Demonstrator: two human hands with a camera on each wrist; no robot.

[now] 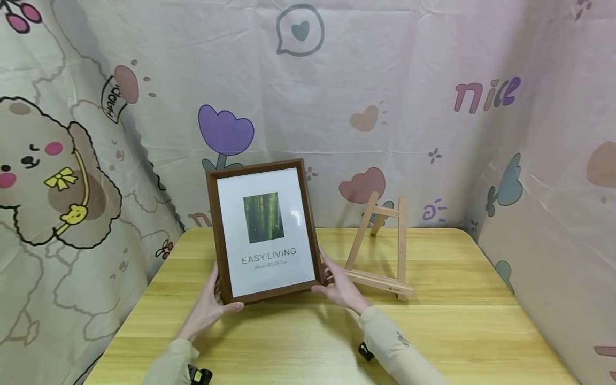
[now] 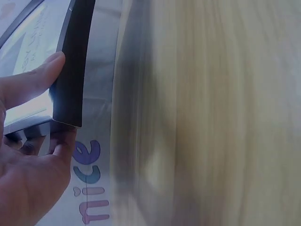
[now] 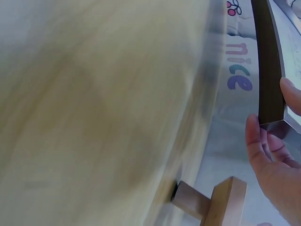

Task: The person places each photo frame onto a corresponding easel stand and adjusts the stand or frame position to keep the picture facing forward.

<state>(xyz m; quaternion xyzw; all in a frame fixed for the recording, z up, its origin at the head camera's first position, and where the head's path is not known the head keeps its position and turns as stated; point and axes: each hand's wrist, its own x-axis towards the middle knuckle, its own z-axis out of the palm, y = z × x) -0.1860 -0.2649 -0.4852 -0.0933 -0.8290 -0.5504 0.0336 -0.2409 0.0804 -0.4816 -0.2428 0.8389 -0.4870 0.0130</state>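
Observation:
A brown picture frame (image 1: pixel 308 224) with a white insert reading "EASY LIVING" and a green bamboo picture is held up over the table, tilted a little in the head view. My left hand (image 1: pixel 209 305) grips its lower left corner, thumb in front and fingers behind. At the lower right corner my right hand (image 1: pixel 340 284) grips it the same way. The left wrist view shows the left thumb on the dark frame edge (image 2: pixel 70 80). A small wooden easel (image 1: pixel 402 240) stands on the table just right of the right hand.
The wood-grain table (image 1: pixel 462 331) reaches back to a printed cloth backdrop (image 1: pixel 298 107), which also hangs at both sides. In the right wrist view, part of the easel (image 3: pixel 228 202) shows below the right hand.

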